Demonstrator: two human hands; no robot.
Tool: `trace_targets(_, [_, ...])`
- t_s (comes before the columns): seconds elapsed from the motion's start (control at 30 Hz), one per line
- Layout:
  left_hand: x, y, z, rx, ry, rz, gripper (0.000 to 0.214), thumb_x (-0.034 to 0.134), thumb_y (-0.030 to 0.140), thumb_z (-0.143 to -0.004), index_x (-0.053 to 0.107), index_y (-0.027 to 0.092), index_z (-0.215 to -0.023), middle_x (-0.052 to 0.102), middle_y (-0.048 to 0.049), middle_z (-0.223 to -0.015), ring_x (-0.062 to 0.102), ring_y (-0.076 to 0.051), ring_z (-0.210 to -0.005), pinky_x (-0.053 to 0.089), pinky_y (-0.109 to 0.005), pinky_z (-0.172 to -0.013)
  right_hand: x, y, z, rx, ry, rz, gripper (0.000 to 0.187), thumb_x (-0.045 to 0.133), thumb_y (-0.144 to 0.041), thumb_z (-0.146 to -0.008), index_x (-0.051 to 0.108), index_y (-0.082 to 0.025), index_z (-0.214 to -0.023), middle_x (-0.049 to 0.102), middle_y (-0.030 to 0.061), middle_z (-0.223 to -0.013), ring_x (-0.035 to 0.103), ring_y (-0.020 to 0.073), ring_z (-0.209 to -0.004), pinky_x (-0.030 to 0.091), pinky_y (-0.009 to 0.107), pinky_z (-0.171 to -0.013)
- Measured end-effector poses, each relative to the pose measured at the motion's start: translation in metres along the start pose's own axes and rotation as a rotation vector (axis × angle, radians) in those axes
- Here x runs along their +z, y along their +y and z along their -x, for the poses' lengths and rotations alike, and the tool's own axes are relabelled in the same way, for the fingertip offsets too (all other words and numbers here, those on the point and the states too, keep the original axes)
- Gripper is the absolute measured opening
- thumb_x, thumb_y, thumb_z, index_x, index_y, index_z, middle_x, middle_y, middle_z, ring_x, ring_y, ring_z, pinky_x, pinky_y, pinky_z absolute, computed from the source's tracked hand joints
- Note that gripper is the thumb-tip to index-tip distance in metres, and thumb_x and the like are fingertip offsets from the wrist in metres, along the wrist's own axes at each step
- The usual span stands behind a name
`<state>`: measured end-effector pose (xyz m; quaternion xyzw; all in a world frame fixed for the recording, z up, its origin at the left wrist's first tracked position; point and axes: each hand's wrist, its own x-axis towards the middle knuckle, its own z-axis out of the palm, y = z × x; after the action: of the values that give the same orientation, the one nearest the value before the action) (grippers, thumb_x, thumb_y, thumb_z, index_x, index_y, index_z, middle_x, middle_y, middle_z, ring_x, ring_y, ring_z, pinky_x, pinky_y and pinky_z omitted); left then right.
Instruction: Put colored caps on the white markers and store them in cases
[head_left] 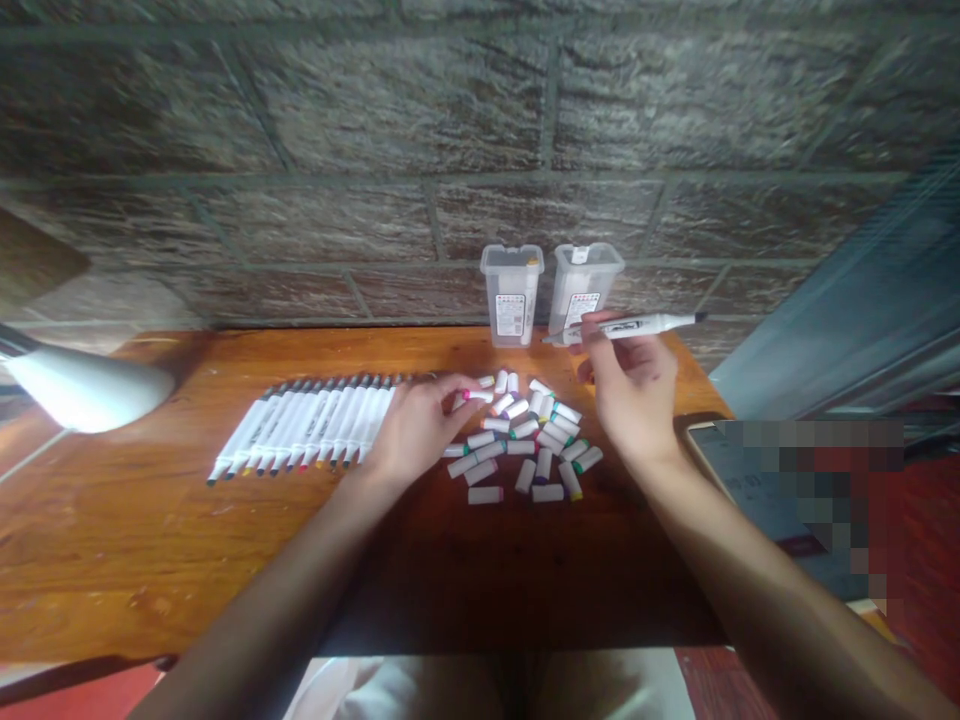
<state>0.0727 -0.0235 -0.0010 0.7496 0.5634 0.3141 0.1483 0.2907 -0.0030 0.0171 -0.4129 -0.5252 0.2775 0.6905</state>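
White and tapered, a marker (pixel 646 324) is pinched in the right hand (pixel 634 390) near the back right corner of the glossy wooden tabletop (pixel 112 520); the left hand (pixel 415 425) pinches a pink-ended cylindrical cap (pixel 478 396) beside stubby scattered caps (pixel 520 447).

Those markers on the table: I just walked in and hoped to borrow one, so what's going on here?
A person is handling markers and caps. The left hand has a pink-ended cap at its fingertips, while the right hand holds a white marker. More markers lie side by side in a row on the wooden table. Loose caps are scattered between the hands, and two clear containers stand upright near the wall.
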Motion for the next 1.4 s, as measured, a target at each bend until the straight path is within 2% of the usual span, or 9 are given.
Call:
trace_targets(0.13, [0.005, -0.002, -0.002, 0.075, -0.077, -0.176, 0.02, 0.062, 0.035, -0.09, 0.076, 0.023, -0.097, 0.077, -0.0062, -0.094, 0.067, -0.023, -0.087, 0.047, -0.032, -0.083, 0.0, 0.0, 0.0, -0.001, -0.016, -0.002, 0.024, 0.071, -0.04, -0.085, 0.068, -0.017, -0.092, 0.068, -0.0002, -0.071, 0.064, 0.0112, -0.061, 0.053, 0.024, -0.059])
trace_targets(0.33, [0.008, -0.004, -0.003, 0.125, -0.047, -0.246, 0.018, 0.062, 0.033, -0.09, 0.076, 0.022, -0.09, 0.075, -0.0075, -0.089, 0.065, -0.025, -0.089, 0.045, -0.035, -0.088, 0.0, 0.001, 0.001, -0.026, -0.026, 0.03, 0.028, 0.07, -0.044, -0.085, 0.068, -0.017, -0.091, 0.071, 0.0019, -0.078, 0.065, 0.0128, -0.065, 0.054, 0.026, -0.059])
trace_targets(0.6, [0.011, -0.005, -0.003, 0.151, -0.105, -0.15, 0.016, 0.062, 0.03, -0.09, 0.075, 0.022, -0.086, 0.077, -0.0065, -0.099, 0.067, -0.024, -0.092, 0.045, -0.036, -0.091, 0.0, 0.0, 0.001, -0.027, -0.045, 0.042, 0.021, 0.069, -0.039, -0.086, 0.069, -0.019, -0.091, 0.069, 0.0, -0.074, 0.066, 0.0132, -0.066, 0.056, 0.028, -0.063])
trace_targets(0.7, [0.005, -0.002, -0.002, 0.139, -0.1, -0.143, 0.017, 0.062, 0.032, -0.09, 0.075, 0.021, -0.09, 0.077, -0.0071, -0.098, 0.067, -0.024, -0.092, 0.045, -0.035, -0.089, 0.0, -0.001, 0.001, -0.007, -0.042, 0.034, 0.02, 0.07, -0.038, -0.086, 0.069, -0.019, -0.091, 0.068, -0.0008, -0.07, 0.066, 0.0132, -0.064, 0.056, 0.028, -0.064])
trace_targets(0.87, [-0.008, -0.001, 0.001, 0.165, -0.203, -0.057, 0.022, 0.059, 0.037, -0.093, 0.075, 0.023, -0.094, 0.076, -0.004, -0.094, 0.066, -0.019, -0.085, 0.046, -0.029, -0.08, 0.0, 0.0, 0.002, -0.01, -0.045, 0.044, 0.024, 0.07, -0.042, -0.086, 0.069, -0.019, -0.092, 0.068, -0.0001, -0.071, 0.067, 0.0142, -0.067, 0.056, 0.029, -0.065])
trace_targets(1.07, [0.003, -0.005, 0.0, 0.38, -0.3, -0.013, 0.018, 0.06, 0.024, -0.093, 0.076, 0.022, -0.1, 0.077, -0.0063, -0.103, 0.066, -0.022, -0.1, 0.046, -0.033, -0.093, 0.0, 0.0, 0.001, -0.014, -0.05, 0.017, 0.023, 0.071, -0.04, -0.086, 0.069, -0.018, -0.092, 0.069, 0.0004, -0.07, 0.068, 0.0157, -0.067, 0.057, 0.031, -0.067])
trace_targets(1.27, [0.014, -0.013, -0.001, 0.448, -0.239, -0.084, 0.017, 0.066, 0.022, -0.09, 0.076, 0.022, -0.104, 0.077, -0.0063, -0.102, 0.069, -0.023, -0.096, 0.052, -0.035, -0.087, 0.001, -0.002, 0.002, -0.012, -0.033, 0.016, 0.015, 0.071, -0.035, -0.086, 0.07, -0.02, -0.087, 0.068, 0.0005, -0.067, 0.069, 0.0177, -0.067, 0.058, 0.033, -0.068])
trace_targets(1.4, [0.009, -0.011, 0.0, 0.498, -0.214, -0.114, 0.022, 0.061, 0.024, -0.094, 0.072, 0.021, -0.112, 0.075, -0.0072, -0.113, 0.067, -0.024, -0.108, 0.05, -0.038, -0.097, 0.001, -0.002, 0.002, -0.028, -0.032, 0.021, 0.012, 0.07, -0.033, -0.087, 0.069, -0.021, -0.088, 0.068, 0.0006, -0.069, 0.069, 0.0181, -0.067, 0.058, 0.033, -0.066])
